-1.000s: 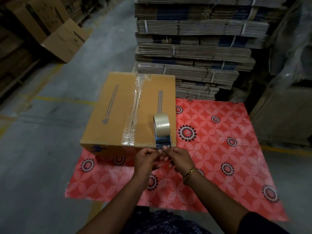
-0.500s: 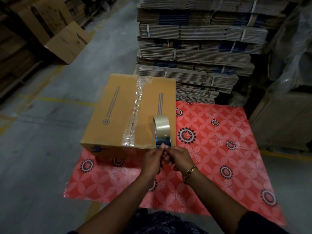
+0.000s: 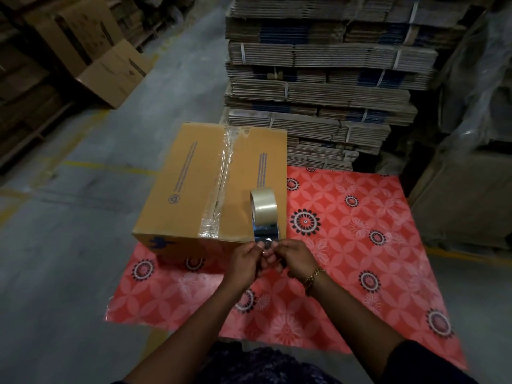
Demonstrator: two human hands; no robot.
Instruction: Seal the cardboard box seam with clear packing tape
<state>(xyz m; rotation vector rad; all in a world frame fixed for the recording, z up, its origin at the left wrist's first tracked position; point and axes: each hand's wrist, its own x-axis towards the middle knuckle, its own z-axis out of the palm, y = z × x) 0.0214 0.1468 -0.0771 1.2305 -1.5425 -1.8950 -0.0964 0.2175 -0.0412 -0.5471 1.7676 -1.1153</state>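
Observation:
A closed brown cardboard box [image 3: 188, 187] sits on a red patterned mat, with a strip of clear tape [image 3: 219, 184] running along its centre seam. A roll of clear packing tape [image 3: 262, 202] stands on edge on the box's near right corner. A short length of tape [image 3: 265, 234] is pulled from the roll toward me. My left hand [image 3: 247, 263] and my right hand [image 3: 295, 260] meet just in front of the box edge, both pinching the loose end of that tape between fingertips.
The red floral mat [image 3: 346, 259] covers the floor under and right of the box. A tall stack of flattened cartons [image 3: 318, 87] stands right behind the box. More cartons [image 3: 108, 67] lie at far left, wrapped goods [image 3: 471, 162] at right. Grey concrete floor [image 3: 69, 259] lies left.
Both hands stay at the tape end in front of the box, shifting slightly toward the roll. The box and roll have not moved.

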